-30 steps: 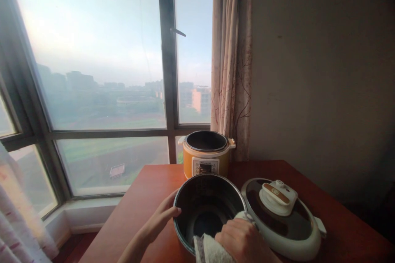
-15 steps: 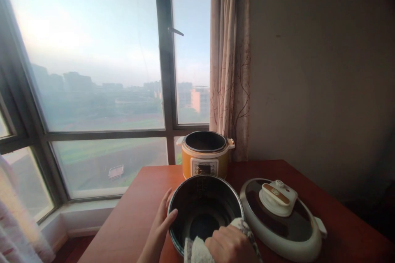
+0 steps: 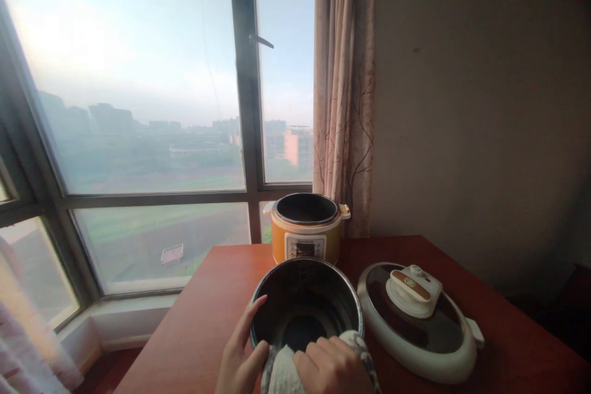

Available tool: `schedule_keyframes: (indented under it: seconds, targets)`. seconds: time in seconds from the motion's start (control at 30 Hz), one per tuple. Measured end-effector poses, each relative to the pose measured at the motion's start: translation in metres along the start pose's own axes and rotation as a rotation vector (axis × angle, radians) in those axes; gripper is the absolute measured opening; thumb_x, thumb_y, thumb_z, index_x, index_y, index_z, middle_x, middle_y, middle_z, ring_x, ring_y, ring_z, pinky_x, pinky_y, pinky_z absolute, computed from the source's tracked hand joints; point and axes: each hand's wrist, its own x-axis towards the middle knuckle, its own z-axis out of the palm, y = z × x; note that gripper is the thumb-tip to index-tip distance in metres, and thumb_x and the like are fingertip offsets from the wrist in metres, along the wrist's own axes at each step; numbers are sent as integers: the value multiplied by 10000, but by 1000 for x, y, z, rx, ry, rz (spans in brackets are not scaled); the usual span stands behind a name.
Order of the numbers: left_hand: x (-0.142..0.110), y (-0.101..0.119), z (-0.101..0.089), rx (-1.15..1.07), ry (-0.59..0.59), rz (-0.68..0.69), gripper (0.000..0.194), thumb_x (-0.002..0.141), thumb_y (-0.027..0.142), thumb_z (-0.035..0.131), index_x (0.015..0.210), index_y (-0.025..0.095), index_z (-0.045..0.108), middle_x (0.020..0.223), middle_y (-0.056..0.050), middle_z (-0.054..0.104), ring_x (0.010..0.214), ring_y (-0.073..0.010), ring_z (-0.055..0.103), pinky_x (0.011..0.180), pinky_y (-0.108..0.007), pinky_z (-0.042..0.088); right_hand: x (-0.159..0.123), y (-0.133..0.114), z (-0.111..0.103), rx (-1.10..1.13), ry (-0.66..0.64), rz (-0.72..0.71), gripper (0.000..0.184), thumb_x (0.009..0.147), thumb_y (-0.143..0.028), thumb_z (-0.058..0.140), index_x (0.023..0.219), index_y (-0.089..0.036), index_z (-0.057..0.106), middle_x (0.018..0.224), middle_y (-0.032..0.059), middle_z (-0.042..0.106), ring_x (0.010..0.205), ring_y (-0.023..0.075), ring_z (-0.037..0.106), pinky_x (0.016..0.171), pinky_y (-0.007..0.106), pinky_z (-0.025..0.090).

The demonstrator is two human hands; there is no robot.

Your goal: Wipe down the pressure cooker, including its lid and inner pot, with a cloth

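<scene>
The right hand [image 3: 330,364] is closed around a pale cloth [image 3: 282,372] at the near rim of the dark inner pot [image 3: 316,286] — the pot sits just ahead of both hands. On the rim's left side, the left hand [image 3: 237,354] has thumb and forefinger spread; its outer fingers are hidden, so I cannot tell whether it clamps the wall. Straight ahead of the grip stands the orange cooker [image 3: 280,245], its base hidden by the pot's far rim. To the right, the lid [image 3: 427,354] has its edge close beside the pot, leaving little room. Left of the left hand, the table [image 3: 194,301] runs out to its slanting edge — the roomier side.
</scene>
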Motion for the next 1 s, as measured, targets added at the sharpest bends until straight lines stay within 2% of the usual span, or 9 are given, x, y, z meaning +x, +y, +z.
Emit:
schedule_keyframes:
  seconds: [0.1,0.2,0.37,0.5,0.6,0.7,0.87,1.0]
  targets:
    - [15,4,-9,50,-126,-16,640,633,207,644,1270,226,695,1354,-66,673,1334,-368,522,1191,-478,318,0,2,-1,26,-21,-47,530,1063,-157,148,655,-228,479,516,-20,474,461,168,406,548,371,151]
    - [31,13,-19,34,-266,-59,663,626,191,613,1282,244,690,1376,-47,661,1346,-357,506,1190,-469,307,-3,10,-6,75,-94,-81,485,1063,-175,195,670,-231,474,533,-26,485,472,163,418,540,362,160]
    - [56,37,-33,-42,-483,-187,673,630,200,631,1299,260,676,1347,-32,679,1288,-351,542,1109,-457,393,-10,32,-13,189,-234,-166,392,1058,-285,332,699,-233,482,565,-40,508,514,150,449,537,344,179]
    - [70,38,-34,-138,-570,-224,665,623,259,690,1287,248,685,1315,-54,693,1253,-378,557,1051,-483,432,-13,37,-14,196,-253,-187,386,1050,-346,398,695,-230,498,567,-44,524,529,141,457,543,340,171]
    - [68,29,-29,-278,-521,-229,668,648,288,715,1313,254,668,1367,-65,663,1299,-384,536,1094,-510,406,-12,33,-14,161,-222,-165,426,1044,-398,418,661,-225,489,552,-41,516,523,137,445,551,345,161]
    - [56,22,-22,-383,-415,-206,645,705,349,741,1339,269,651,1428,-66,623,1380,-374,478,1161,-508,354,-12,30,-15,141,-213,-146,450,1051,-403,392,649,-224,485,554,-37,514,523,137,442,558,345,169]
    - [35,13,-16,-357,-160,-194,589,822,514,695,1345,248,644,1406,-73,644,1399,-352,476,1202,-489,328,-12,30,-15,158,-212,-118,419,1037,-326,387,642,-226,485,558,-30,511,524,144,442,555,352,178]
    - [25,1,-12,-323,-35,-147,630,810,593,685,1332,243,648,1398,-73,650,1407,-358,465,1217,-497,309,-15,31,-13,166,-179,-118,426,1031,-355,402,633,-225,480,549,-31,501,524,143,439,559,350,182]
